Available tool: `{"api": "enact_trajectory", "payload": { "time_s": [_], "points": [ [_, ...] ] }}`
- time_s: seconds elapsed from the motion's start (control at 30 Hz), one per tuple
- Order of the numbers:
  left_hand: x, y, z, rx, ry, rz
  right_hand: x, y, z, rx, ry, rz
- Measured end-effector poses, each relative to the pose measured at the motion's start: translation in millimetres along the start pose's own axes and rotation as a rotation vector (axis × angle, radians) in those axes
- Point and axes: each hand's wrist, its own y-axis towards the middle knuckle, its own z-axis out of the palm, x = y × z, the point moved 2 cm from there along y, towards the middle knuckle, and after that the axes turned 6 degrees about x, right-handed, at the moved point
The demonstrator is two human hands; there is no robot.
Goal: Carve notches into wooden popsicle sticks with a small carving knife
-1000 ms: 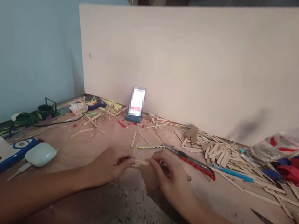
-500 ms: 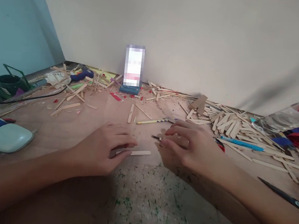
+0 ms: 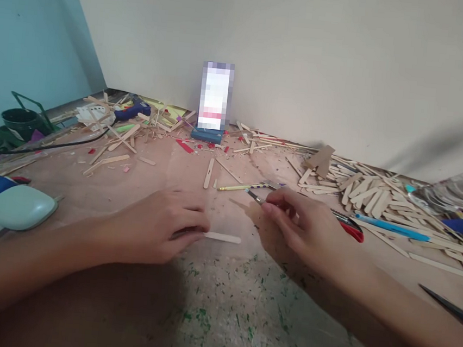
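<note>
My left hand (image 3: 169,225) pinches one end of a pale wooden craft stick (image 3: 223,238), which points right across the table. In my right hand (image 3: 296,218) is a small craft knife (image 3: 255,196), pinched between thumb and fingers with its tip pointing up and left. The knife stands a little above the table, behind and to the right of the stick. Just beyond its tip lies a yellow pencil (image 3: 234,187). Another craft stick (image 3: 208,173) lies farther back. The far end of the knife is hidden by my fingers.
A lit phone (image 3: 215,98) leans on the wall. Craft sticks (image 3: 366,194) are heaped at the right, near a blue pen (image 3: 392,227), a red-and-black cutter (image 3: 351,227) and scissors (image 3: 448,308). At left are a glue gun (image 3: 133,110) and a white charger (image 3: 20,207).
My left hand has closed on the craft stick's end. My right hand has lifted the knife from near the table, its tip now higher. The whole view has shifted slightly.
</note>
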Motion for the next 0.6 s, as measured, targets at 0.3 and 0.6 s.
{"api": "enact_trajectory", "payload": {
  "time_s": [0.3,0.6],
  "points": [
    [5.3,2.0,8.1,-0.074,0.018,-0.021,14.7,1.2,8.7,0.026,0.55,0.145],
    [6.0,1.4,7.1,-0.125,-0.051,-0.059,14.3,1.4,10.2,0.043,0.921,0.256]
  ]
}}
